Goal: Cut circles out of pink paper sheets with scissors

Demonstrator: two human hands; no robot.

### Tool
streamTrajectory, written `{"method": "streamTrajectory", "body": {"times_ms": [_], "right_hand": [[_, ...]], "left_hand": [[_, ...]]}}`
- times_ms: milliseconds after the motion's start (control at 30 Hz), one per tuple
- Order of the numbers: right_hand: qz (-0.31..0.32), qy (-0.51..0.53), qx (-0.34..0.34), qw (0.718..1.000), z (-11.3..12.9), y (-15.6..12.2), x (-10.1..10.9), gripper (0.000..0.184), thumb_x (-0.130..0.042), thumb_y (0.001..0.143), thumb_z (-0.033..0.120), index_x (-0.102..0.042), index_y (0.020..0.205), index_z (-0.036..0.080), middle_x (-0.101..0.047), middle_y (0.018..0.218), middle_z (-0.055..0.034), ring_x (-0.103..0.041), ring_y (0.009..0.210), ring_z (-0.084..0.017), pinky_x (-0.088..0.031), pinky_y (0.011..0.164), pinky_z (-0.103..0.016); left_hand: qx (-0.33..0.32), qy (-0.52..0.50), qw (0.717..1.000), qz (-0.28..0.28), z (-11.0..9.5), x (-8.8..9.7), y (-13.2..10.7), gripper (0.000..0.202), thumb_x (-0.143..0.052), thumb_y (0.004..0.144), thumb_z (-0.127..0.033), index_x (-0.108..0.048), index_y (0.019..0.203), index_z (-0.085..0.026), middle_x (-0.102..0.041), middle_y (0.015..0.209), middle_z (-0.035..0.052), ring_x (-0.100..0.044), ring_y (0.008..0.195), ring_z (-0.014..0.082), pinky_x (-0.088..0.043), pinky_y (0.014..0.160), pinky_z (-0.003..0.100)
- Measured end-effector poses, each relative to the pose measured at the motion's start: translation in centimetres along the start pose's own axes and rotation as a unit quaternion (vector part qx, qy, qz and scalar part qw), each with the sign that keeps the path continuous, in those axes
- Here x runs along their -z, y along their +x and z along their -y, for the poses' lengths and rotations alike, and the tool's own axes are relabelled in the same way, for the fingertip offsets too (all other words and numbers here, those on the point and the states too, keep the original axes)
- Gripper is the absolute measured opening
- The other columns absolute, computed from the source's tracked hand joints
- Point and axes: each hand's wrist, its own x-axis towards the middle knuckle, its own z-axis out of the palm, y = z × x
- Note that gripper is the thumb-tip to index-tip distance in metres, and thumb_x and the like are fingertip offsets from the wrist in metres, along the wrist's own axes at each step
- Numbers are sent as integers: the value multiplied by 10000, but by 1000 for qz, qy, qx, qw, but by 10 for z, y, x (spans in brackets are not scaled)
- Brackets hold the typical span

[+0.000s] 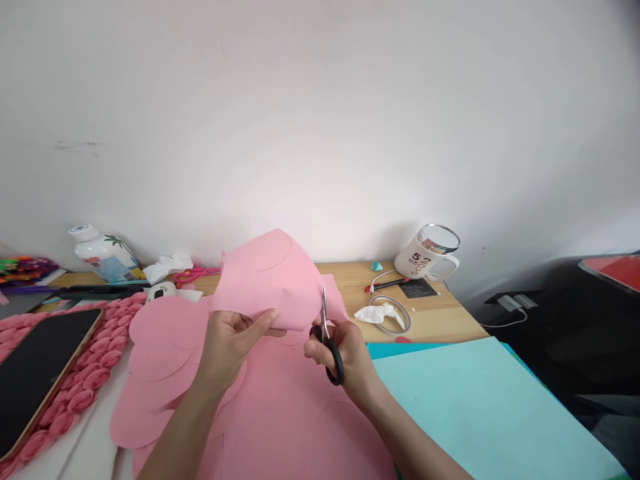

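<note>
My left hand (231,341) pinches the lower edge of a raised pink paper sheet (267,280) that has a circle drawn on it. My right hand (345,353) grips black-handled scissors (327,340), with the blades pointing up into the right side of that sheet. More pink paper with several cut circles (165,347) lies flat on the table below both hands.
A light blue sheet (480,407) lies at the right. At the left a dark tablet (40,367) rests on a mat of pink paper roses (97,370). Along the wall stand a white bottle (103,257), a white mug (427,257), a tape ring (393,313), cables and tissues.
</note>
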Motion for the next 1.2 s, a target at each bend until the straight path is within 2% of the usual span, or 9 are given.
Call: {"method": "streamTrajectory", "body": {"times_ms": [133,300,533,700,900,1067,1200], "right_hand": [[-22,1,-12,1000,-2,0,-1,246,-694,665,305,-507,766,182,-445,540,56,-368,500,-98,-291,444,-224],[-28,12,-25,999,-2,0,-1,302,-726,639,321,-500,788,186,-476,546,52,-395,499,-103,-307,438,-221],[0,55,6,998,1,1,0,374,-774,603,295,-416,668,205,-411,550,72,-318,496,-82,-253,434,-207],[1,38,1,999,3,2,0,401,-780,591,342,-409,651,203,-410,570,62,-317,514,-87,-253,442,-211],[0,31,-4,1000,4,1,0,417,-781,581,372,-407,648,201,-389,561,66,-287,511,-85,-233,436,-212],[3,18,-2,1000,3,1,0,393,-771,582,397,-445,670,196,-410,578,54,-324,518,-95,-272,448,-221],[7,7,-3,1000,2,2,0,395,-762,585,408,-436,640,192,-404,583,50,-328,521,-94,-278,453,-222]], "left_hand": [[-6,-3,1000,4,0,1,0,207,-716,677,-332,-692,631,-132,-718,620,56,-703,668,269,-579,648,349],[-13,15,1000,-8,-2,2,1,220,-718,665,-334,-675,588,-133,-708,583,51,-702,660,270,-578,627,337],[-21,81,997,3,-6,6,1,212,-716,664,-349,-723,662,-137,-734,614,65,-702,652,250,-571,600,293],[-13,74,997,13,-4,9,0,227,-708,669,-349,-728,716,-127,-741,652,77,-703,678,262,-571,634,315],[-4,97,995,5,-2,10,0,246,-708,666,-359,-710,584,-127,-700,534,66,-693,670,277,-568,675,361],[-15,84,996,3,-3,9,0,223,-721,649,-347,-710,613,-128,-721,589,71,-692,635,263,-571,628,339],[-14,75,997,2,-2,9,1,238,-729,633,-364,-705,567,-137,-688,497,60,-692,614,276,-574,611,349]]}}
